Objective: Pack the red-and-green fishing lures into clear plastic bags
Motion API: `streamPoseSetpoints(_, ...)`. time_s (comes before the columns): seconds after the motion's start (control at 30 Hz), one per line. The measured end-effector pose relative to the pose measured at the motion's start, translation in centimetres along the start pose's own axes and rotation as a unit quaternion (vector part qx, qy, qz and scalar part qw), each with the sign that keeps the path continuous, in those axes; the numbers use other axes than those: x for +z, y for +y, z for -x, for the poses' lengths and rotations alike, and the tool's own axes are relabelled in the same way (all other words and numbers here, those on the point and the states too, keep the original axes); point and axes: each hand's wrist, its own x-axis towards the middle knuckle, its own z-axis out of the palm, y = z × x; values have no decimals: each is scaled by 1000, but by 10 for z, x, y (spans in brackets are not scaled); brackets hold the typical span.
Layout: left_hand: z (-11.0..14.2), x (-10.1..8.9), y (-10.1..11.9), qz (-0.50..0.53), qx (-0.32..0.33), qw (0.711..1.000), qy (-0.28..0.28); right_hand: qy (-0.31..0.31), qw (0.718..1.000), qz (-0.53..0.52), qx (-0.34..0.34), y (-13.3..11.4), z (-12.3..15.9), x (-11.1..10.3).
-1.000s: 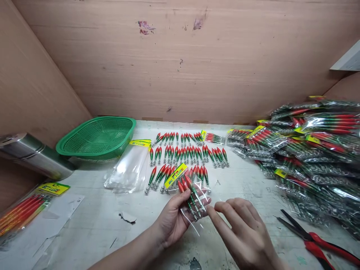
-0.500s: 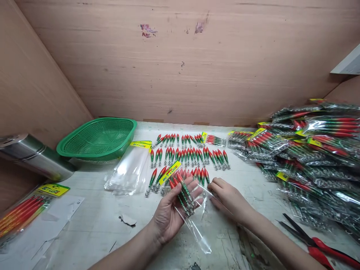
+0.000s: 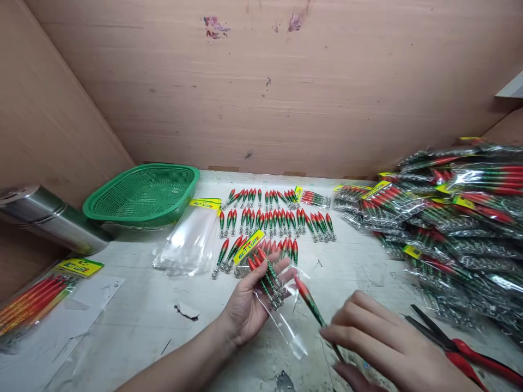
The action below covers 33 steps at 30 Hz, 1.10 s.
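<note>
My left hand (image 3: 247,307) is closed round a clear plastic bag (image 3: 281,326) with a yellow header card (image 3: 248,247) and several red-and-green lures (image 3: 267,280) inside it. My right hand (image 3: 382,343) pinches the tail of a single red-and-green lure (image 3: 308,299), whose red nose points at the bag's open mouth. Rows of loose lures (image 3: 278,218) lie on the table just beyond both hands.
A stack of empty bags (image 3: 192,239) lies left of the lures, a green basket (image 3: 143,193) behind it. A metal cylinder (image 3: 49,220) and a packed bag (image 3: 36,294) sit at left. A heap of filled bags (image 3: 453,218) is at right, red-handled scissors (image 3: 457,348) near it.
My right hand reached to the nearest row of lures, took one, and drew back toward me with it. The left hand kept hold of the bag.
</note>
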Motion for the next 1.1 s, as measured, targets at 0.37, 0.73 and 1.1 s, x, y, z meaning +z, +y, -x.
streamPoseSetpoints(0.37, 5, -1, -7, -19, -16, 1000, 16, 148, 970, 183, -55, 4, -13, 37)
streamPoseSetpoints(0.73, 4, 4, 11, -6, 39, 999, 5, 191, 967, -45, 163, 62, -21, 35)
streamPoseSetpoints(1.1, -2, 3, 10, 2, 47, 998, 33, 41, 982, -26, 181, 84, -16, 71)
